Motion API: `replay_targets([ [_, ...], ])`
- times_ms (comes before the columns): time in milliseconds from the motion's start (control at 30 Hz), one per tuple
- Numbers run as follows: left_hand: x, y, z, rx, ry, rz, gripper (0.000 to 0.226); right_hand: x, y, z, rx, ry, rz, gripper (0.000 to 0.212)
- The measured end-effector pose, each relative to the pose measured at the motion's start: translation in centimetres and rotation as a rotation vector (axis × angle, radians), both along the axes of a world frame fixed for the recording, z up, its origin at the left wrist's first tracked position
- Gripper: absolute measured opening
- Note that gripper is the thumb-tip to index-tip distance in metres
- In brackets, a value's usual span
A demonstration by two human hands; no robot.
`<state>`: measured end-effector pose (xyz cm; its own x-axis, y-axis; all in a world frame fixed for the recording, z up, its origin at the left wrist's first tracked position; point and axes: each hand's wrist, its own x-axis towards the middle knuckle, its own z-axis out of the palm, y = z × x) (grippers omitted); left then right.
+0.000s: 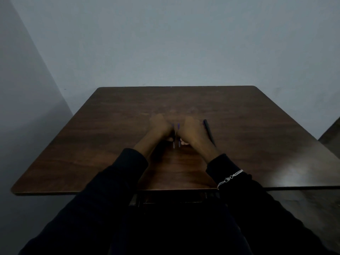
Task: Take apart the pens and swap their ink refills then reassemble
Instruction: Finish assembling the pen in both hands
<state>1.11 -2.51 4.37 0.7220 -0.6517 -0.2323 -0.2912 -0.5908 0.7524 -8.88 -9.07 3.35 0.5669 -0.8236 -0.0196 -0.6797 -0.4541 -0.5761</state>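
Both my hands rest side by side near the middle of the dark wooden table. My left hand is closed around a thin purple pen part that sticks out below the fist. My right hand is closed around a second purple pen part, parallel to the first and a finger's width from it. A dark pen lies on the table just right of my right hand, pointing away from me. The dim light hides which pen parts these are.
The table's far edge meets a pale wall. Another wall stands on the left. A second dark surface shows at the right edge. My dark sleeves cover the near table edge; a silver bracelet sits on my right wrist.
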Motion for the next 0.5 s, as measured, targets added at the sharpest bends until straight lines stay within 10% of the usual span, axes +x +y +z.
replay_targets([
  [500,-0.81,0.28,0.33,-0.073,0.088,0.003,0.019,-0.11,-0.26,-0.36,-0.015,-0.027,-0.02,0.043],
])
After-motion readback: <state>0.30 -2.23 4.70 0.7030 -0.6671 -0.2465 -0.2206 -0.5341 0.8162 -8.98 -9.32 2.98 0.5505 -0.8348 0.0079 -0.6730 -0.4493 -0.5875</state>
